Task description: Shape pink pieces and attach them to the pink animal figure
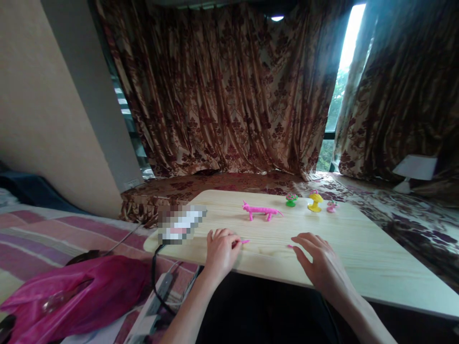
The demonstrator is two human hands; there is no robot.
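Note:
My left hand (223, 249) is low over the near part of the light wooden table (268, 255). Its thumb and fingertips close on a short, thin pink strip (245, 241) that looks like modelling clay. To the right, my right hand (320, 255) is open, thumb and fingers apart. Just off its fingertips lies a tiny pink piece (290, 246); whether they touch it I cannot tell. Beyond both hands stands a pink four-legged animal figure (261, 210), with pointed ears, a long body and a thin tail, its head to the left.
Along the table's far right stand a green figure with a speckled top (291, 199), a yellow mushroom-shaped figure (315, 201) and a small pink figure (332, 206). A blurred-out device (182, 224) with a black cable lies at the left edge. A magenta cloth (89, 291) rests on the bed.

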